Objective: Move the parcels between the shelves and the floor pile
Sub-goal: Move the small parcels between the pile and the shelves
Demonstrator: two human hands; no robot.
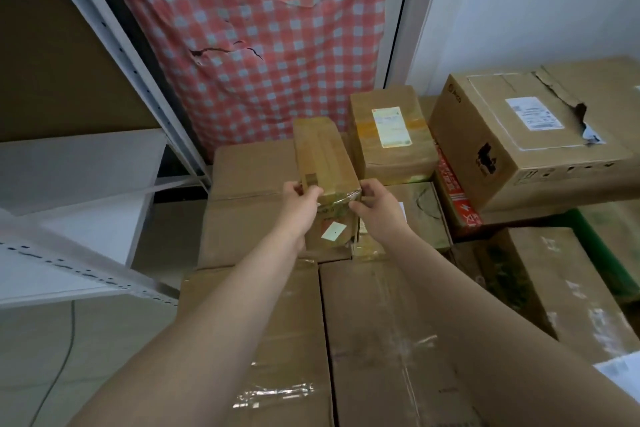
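A small taped brown parcel [323, 154] sits on the pile of cardboard boxes [398, 329]. Its near end is held from both sides. My left hand [300, 206] grips its near left corner and my right hand [375, 210] grips its near right corner. The near face carries a pale sticker [333, 230] between my wrists. To the left stands the white metal shelf unit [86, 163], with bare shelf boards in view. Both forearms reach forward over the big front boxes.
Another labelled parcel [391, 135] stands just right of the held one. A large torn box [526, 135] lies at the right, above a red-printed box [455, 194]. A red checked plastic sheet [256, 38] hangs behind. Tiled floor [69, 357] shows at lower left.
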